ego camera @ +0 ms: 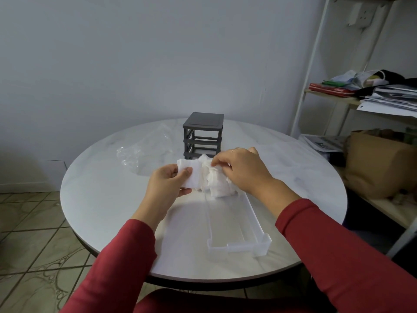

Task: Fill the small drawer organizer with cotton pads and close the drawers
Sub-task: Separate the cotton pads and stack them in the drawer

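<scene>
Both hands, left hand [168, 181] and right hand [239, 169], grip cotton pads [203, 177] (above the drawer [237, 222]).

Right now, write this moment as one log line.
left hand: holds pad stack | right hand: pinches pad pile | clear drawer: out on table | grey frame: upper slots empty

Light: dim, cool, bluish, diffuse; source out of view. Brightest area: centre of the round white table [101, 199], a pale sheen beside the translucent drawer [239, 246]. Cotton pads [216, 187] blown out, texture mostly lost. Shadows: soft, faint on the tabletop; deep under the table rim. Wall [135, 53] darkens toward the upper corners. Distortion: wide-angle; shelf upright [309, 71] leans at right edge. Focus: slightly soft throughout, red sleeves [117, 267] softest.
</scene>
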